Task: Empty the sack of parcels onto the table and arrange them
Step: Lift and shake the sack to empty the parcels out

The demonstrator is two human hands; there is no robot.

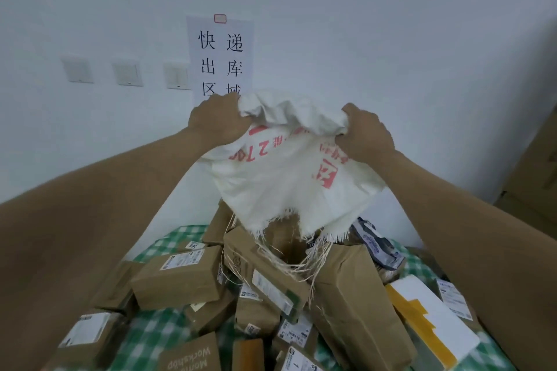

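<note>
We hold the white woven sack with red print (pixel 289 166) upside down above the table, its frayed open mouth hanging down over the heap. Our left hand (pixel 215 122) grips one bunched corner of the sack's closed end, fingers curled tight into the cloth; our right hand (pixel 366 132) does the same at the other corner, thumb and fingers pinching a fold. Both arms are raised, the sack stretched between them in front of the white wall with the printed paper sign (pixel 221 54).

Below, the brown cardboard and paper parcels (pixel 265 286) lie in a loose pile on the green-and-white checked tablecloth (pixel 153 337), several leaning on each other. A grey plastic mailer (pixel 378 245) lies at the far right of the heap, and a white-and-yellow flat envelope (pixel 431 313) nearer us on the right. Loose straw-coloured threads from the sack's mouth trail onto the top boxes.

Step in hand, by our judgement: the tail end of emptying. The sack hangs slack and flat, so it looks empty or nearly so, though we cannot see inside.

Next move, as we judge it: a shake to confirm nothing is caught, then set the sack aside, clear of the pile. The threads may snag on box corners, so it should be lifted straight up. Arranging has not begun.
</note>
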